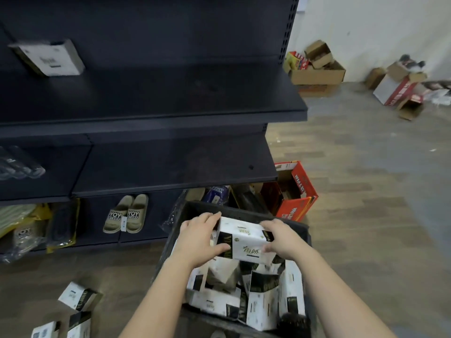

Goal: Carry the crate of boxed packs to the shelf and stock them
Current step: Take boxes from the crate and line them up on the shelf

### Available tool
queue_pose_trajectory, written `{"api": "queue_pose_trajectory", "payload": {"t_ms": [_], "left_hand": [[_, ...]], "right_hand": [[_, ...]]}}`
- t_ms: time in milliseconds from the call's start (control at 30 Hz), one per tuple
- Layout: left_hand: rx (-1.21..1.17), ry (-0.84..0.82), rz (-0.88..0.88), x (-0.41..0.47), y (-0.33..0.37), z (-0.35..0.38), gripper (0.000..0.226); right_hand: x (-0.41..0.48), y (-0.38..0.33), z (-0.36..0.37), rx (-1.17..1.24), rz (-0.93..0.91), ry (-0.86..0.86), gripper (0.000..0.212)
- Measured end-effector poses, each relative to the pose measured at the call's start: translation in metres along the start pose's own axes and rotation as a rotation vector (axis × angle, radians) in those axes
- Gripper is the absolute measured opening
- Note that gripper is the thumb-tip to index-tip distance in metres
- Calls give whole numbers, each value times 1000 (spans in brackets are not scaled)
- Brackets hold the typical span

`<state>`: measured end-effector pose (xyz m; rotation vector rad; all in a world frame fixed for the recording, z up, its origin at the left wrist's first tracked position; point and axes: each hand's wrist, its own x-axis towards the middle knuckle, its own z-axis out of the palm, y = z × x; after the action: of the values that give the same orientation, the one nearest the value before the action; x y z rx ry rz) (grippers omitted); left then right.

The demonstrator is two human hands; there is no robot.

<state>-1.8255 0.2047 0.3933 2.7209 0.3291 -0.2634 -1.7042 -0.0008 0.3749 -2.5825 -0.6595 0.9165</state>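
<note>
- Two dark shelf boards [170,93] span nine to twelve o'clock; one shelf pack [46,58] lies tilted on the upper board at ten.
- One black crate [244,211] sits on the floor at six, with white-and-black packs jumbled inside; number unclear.
- One red carton [297,191] stands open at three.
- Two hands, left hand [197,237] and right hand [280,237], fingers curled, clasp one held pack [244,242] over the crate.
- Three loose packs [78,298] lie at seven.
- Two slippers [127,213] rest at eight.

White wall [366,25], grey-brown plank floor [366,191] (wood-look), open cardboard boxes [317,74] heaped along the wall, red carton [300,191] nearer.
</note>
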Motion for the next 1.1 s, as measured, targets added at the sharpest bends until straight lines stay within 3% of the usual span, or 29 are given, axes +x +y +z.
{"api": "queue_pose_trajectory", "payload": {"t_ms": [267,433,700,1100], "left_hand": [[16,162,71,23,22,-84,90],[-122,237,68,28,29,-108,76],[-141,312,60,34,37,-131,41],[-121,353,5,34,45,-137,47]], "right_hand": [[-6,-47,-96,42,-151,184,74],[-11,-64,-123,63,-249,257,69],[-16,-71,-143,148,-348,343,73],[-6,-83,-150,92,-395,475,71]]}}
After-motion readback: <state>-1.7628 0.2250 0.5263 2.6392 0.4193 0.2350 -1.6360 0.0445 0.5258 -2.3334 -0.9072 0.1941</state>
